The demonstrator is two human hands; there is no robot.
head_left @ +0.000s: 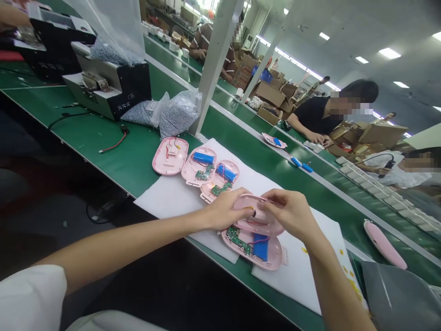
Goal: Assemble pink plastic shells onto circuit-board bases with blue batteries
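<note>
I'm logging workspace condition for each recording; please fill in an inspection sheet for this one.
Surface: green bench with white foam sheeting under part of the work.
Work items: upper pink shell held above a lower pink shell with circuit board and blue battery; three more open shells nearby.
Clutter: bags of small pieces; yellow bits.
Hands: left hand and right hand on the upper shell.
Cables: loose red lead; black cable by a machine.
Surroundings: people opposite; cardboard boxes behind.
</note>
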